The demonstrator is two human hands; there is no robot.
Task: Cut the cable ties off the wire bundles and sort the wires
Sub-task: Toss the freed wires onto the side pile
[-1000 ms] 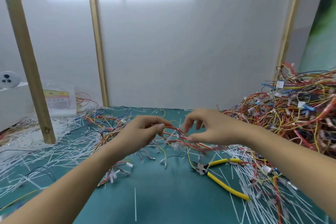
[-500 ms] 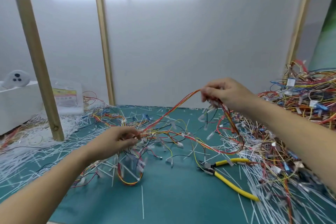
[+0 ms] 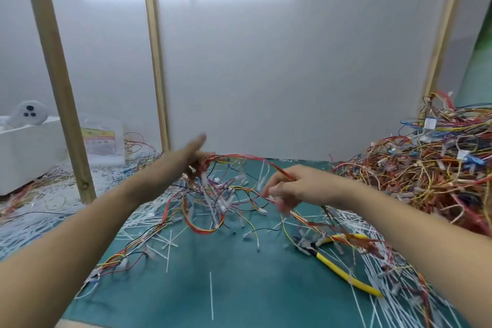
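Wires (image 3: 247,157) in the air, my left hand (image 3: 186,161) gripping one end, right hand (image 3: 295,186) pinching them, tag (image 3: 429,123) writing blurry.

Above the green mat (image 3: 239,287), the left hand (image 3: 190,158) grips a wire bunch (image 3: 209,192), and its red strand arcs across to the pinching right hand (image 3: 300,186). Yellow-handled cutters (image 3: 343,270) lie on the mat below the right forearm. White cable-tie offcuts (image 3: 40,221) are heaped at the left, and a wire pile (image 3: 439,168) rises at the far right.
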